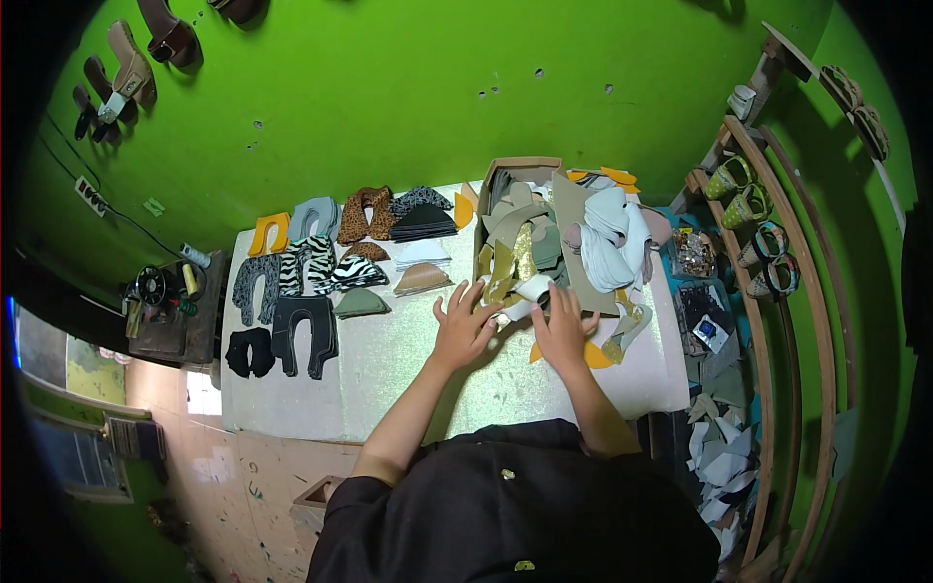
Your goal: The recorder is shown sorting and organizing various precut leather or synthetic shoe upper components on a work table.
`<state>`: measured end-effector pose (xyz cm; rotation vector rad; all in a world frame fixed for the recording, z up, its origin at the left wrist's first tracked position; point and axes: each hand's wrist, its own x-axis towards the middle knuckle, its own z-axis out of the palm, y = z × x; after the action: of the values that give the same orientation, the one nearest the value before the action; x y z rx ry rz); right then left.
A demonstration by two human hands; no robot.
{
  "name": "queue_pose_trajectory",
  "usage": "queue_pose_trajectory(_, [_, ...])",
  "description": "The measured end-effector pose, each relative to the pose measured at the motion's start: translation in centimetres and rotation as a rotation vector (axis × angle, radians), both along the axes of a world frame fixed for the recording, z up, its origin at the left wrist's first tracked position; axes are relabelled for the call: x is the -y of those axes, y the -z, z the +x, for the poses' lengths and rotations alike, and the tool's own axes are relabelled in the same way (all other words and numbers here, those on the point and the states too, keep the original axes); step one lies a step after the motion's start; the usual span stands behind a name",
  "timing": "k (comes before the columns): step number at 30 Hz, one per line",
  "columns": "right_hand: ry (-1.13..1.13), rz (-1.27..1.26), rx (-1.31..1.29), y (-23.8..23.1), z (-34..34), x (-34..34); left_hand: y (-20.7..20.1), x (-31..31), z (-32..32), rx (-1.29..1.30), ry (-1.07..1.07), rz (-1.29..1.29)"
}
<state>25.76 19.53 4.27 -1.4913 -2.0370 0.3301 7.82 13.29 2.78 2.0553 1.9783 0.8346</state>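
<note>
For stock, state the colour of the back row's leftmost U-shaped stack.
The stack is yellowish orange; best in the head view.

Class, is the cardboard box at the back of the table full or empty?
Full: green, grey and gold cut pieces are heaped inside the cardboard box, hiding its bottom.

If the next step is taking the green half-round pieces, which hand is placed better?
Probably the left hand: it is nearer to the green half-round pieces, which lie to its left. The right hand is farther and would reach across the left.
</note>
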Motion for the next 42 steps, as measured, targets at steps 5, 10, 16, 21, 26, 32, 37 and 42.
queue_pose_trajectory(5, [-0.429,-0.218,0.063,-0.4,-0.9,0.8,-0.1,-0.3,0.2,0.062,-0.022,0.051])
queue_pose_trajectory(10, [-0.590,-0.137,0.160,0.2,-2.4,2.2,-0.9,-1.5,-0.1,0.187,0.026,0.139])
queue_pose_trajectory(16, [-0.582,-0.079,0.026,0.2,-2.0,2.0,-0.1,-2.3,-0.7,0.050,-0.005,-0.024])
queue_pose_trajectory(21, [-0.362,0.048,-0.276,0.6,0.3,-0.4,0.5,-1.9,-0.6,0.029,-0.034,-0.020])
queue_pose_trajectory(26, [-0.178,0.061,-0.236,-0.4,0.6,-7.6,1.7,-1.8,-0.1,0.068,-0.073,0.020])
queue_pose_trajectory(32, [-0.258,0.113,0.333,1.7,-1.2,-11.9,1.7,-1.7,0.0,0.065,-0.084,-0.011])
queue_pose_trajectory(37, [-0.219,0.231,0.404,3.9,-1.7,-13.5,1.4,-1.8,0.1,0.062,-0.070,-0.002])
queue_pose_trajectory(42, [-0.243,0.091,0.085,1.0,-1.4,-12.7,1.7,-1.7,-0.2,0.084,-0.084,-0.008])
